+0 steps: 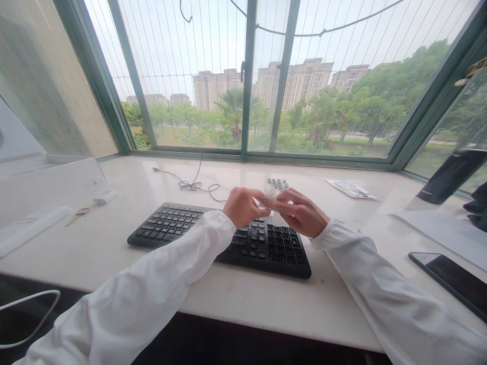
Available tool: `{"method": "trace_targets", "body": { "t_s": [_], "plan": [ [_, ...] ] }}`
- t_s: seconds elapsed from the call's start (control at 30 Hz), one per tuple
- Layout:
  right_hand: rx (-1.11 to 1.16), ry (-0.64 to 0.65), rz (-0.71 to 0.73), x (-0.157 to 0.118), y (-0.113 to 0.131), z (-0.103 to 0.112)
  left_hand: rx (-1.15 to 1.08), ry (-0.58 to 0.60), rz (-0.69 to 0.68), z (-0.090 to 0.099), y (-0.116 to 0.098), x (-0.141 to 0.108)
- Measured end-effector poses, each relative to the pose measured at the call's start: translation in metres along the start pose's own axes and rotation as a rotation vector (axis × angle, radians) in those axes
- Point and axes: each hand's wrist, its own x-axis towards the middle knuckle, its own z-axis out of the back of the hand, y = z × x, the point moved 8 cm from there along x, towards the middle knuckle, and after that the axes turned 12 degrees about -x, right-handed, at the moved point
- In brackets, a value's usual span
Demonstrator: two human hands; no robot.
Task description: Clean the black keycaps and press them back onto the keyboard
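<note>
A black keyboard lies at a slant on the white counter. At its right end, the number pad shows bare sockets where keycaps are off. Above the keyboard, my left hand is closed in a pinch at a small, soft-looking white piece. My right hand meets it from the other side, fingers closed around the same piece. Its kind is too blurred to make out. Just behind my hands, several loose dark keycaps lie in rows on the counter.
A thin cable lies bundled behind the keyboard. To the left are a key, a small white block and a white box. On the right are a plastic packet, papers, a phone and a black case.
</note>
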Motion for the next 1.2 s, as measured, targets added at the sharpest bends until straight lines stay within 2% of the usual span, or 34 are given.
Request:
{"method": "trace_targets", "body": {
  "t_s": [0.17, 0.3, 0.37, 0.43, 0.53, 0.6, 0.7, 0.8, 0.93, 1.2],
  "plan": [
    [-0.036, 0.000, 0.032, -0.004, -0.008, 0.007, -0.102, -0.010, 0.021, 0.000, 0.002, -0.001],
    [-0.045, -0.015, -0.042, -0.013, -0.024, 0.012, -0.113, -0.062, 0.060, 0.007, 0.005, 0.000],
    [-0.006, -0.073, -0.205, -0.017, -0.038, 0.014, -0.106, -0.091, 0.049, 0.011, 0.004, 0.000],
    [0.099, -0.158, -0.483, -0.024, -0.056, 0.012, -0.098, -0.110, 0.009, 0.014, 0.000, 0.000],
    [0.493, -0.189, -0.922, -0.038, -0.075, -0.011, -0.079, -0.105, -0.061, 0.015, -0.009, -0.001],
    [0.825, -0.130, -1.066, -0.039, -0.070, -0.033, -0.063, -0.113, -0.113, 0.016, -0.014, -0.002],
    [1.158, -0.018, -1.094, -0.031, -0.051, -0.051, -0.046, -0.152, -0.182, 0.018, -0.017, -0.003],
    [1.310, 0.084, -1.088, -0.027, -0.037, -0.059, -0.004, -0.184, -0.198, 0.020, -0.013, -0.002],
    [1.378, 0.152, -1.084, -0.028, -0.030, -0.064, 0.073, -0.165, -0.189, 0.018, -0.010, -0.001],
    [1.386, 0.159, -1.124, -0.034, -0.032, -0.072, 0.157, -0.134, -0.223, 0.016, -0.014, -0.002]
  ]
}}
